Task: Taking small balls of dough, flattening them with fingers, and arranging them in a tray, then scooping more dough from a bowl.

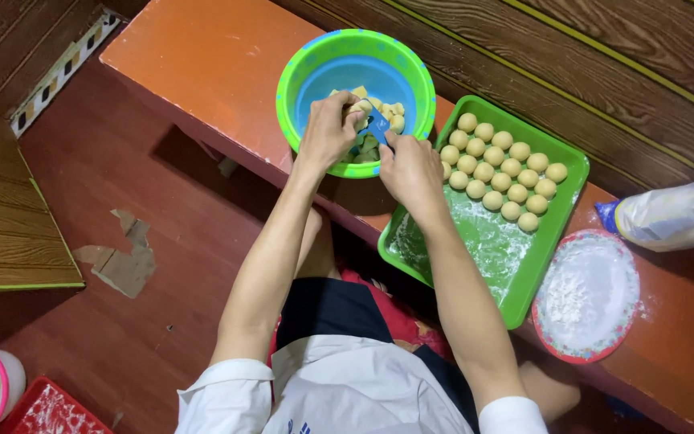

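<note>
Place: a home cooking corner, worked low to the floor, not a fitted kitchen.
Worktop: an orange bench (202,56) under the fingers (353,112), against dark wood panelling (604,48).
Wares: a green plastic bowl (299,72) around the fingertips, a floured green tray (411,241) of dough balls (496,165) just right of them, and a floured plate (588,293) farther right.
Floor: worn red, with a chipped patch (122,257), well left of the fingers.
</note>
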